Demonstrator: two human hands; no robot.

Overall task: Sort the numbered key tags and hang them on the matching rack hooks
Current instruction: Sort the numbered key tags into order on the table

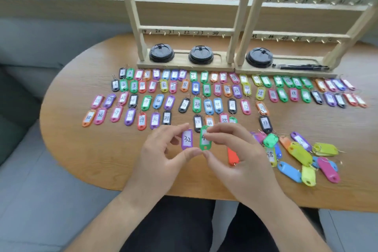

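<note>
Left hand [161,155] pinches purple tag [187,139], right hand [239,153] pinches green tag [205,143], over bare tabletop [102,159].

Two racks [241,16] at far table [81,159] edge, tag rows [206,89] before them; loose pile [300,154] at right

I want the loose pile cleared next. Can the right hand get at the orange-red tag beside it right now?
Likely yes for reach, not yet for grip: the orange-red tag lies uncovered beside the right hand, whose fingers pinch a green tag. The left hand pinches the purple 32 tag.
</note>
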